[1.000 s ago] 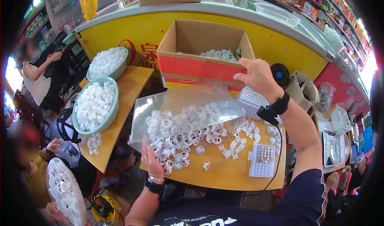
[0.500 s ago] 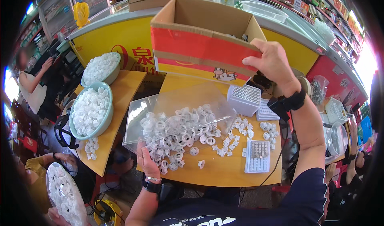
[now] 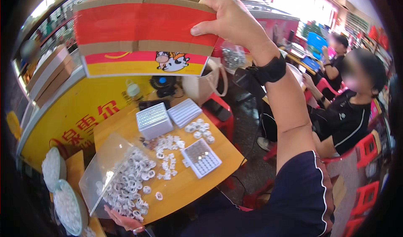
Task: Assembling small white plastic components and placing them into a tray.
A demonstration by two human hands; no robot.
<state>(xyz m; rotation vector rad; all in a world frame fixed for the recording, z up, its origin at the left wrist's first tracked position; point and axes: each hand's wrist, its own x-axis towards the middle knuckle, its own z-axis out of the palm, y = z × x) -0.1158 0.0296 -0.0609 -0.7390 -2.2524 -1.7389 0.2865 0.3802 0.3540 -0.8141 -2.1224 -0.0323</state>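
Observation:
My right hand (image 3: 235, 22) is closed on the upper right edge of a cardboard box (image 3: 138, 25) with a red band, raised above the far side of the table; its thumb presses the front. A tilted clear plastic tray (image 3: 98, 163) lies at the table's left, over part of a heap of white ring-shaped plastic parts (image 3: 132, 182). My left hand (image 3: 121, 220) is at the heap's near edge by the tray, fingers stretched out. Right of the heap are small white pieces (image 3: 168, 165), a white holed rack (image 3: 201, 158) and a stack of white racks (image 3: 154, 121).
Two pale green basins (image 3: 79, 207) of white parts stand on a second table at left. A yellow-fronted counter (image 3: 84, 115) rises behind. A cream bag (image 3: 199, 86) and a red stool (image 3: 224, 115) stand beyond the table's right corner. Co-workers (image 3: 348, 119) sit at right.
My view has turned to the right. The box has risen in my right hand relative to the table. My left hand remains by the heap's near edge.

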